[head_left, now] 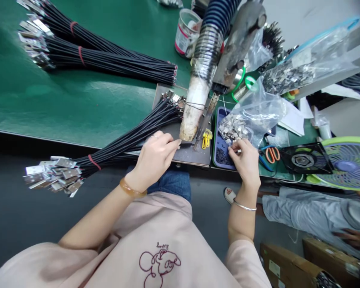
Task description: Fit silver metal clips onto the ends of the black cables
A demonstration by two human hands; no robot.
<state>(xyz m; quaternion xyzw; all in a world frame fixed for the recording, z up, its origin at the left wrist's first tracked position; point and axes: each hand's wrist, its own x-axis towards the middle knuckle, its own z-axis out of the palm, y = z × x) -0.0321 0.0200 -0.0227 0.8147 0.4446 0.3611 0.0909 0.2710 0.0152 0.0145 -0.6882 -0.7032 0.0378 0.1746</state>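
Observation:
My left hand point(156, 156) is pinched on the end of a black cable, holding it on the dark work plate point(189, 154) just below the tip of a wrapped hose nozzle point(195, 112) and a soldering iron point(205, 124). The cable comes from a bundle of black cables point(126, 142) with metal connectors, tied with a red band and hanging off the bench edge. My right hand point(244, 160) is closed, fingertips pinching a small metal shell at the blue tray point(219, 154) beside a pile of metal shells point(234, 128).
Two more tied cable bundles point(87, 56) lie on the green mat point(63, 104). A white jar point(186, 30), clear plastic bags of metal parts point(291, 70), orange-handled scissors point(271, 154), a small black fan point(303, 160) and a green desk fan point(348, 162) stand right. Another person's sleeve point(306, 212) is lower right.

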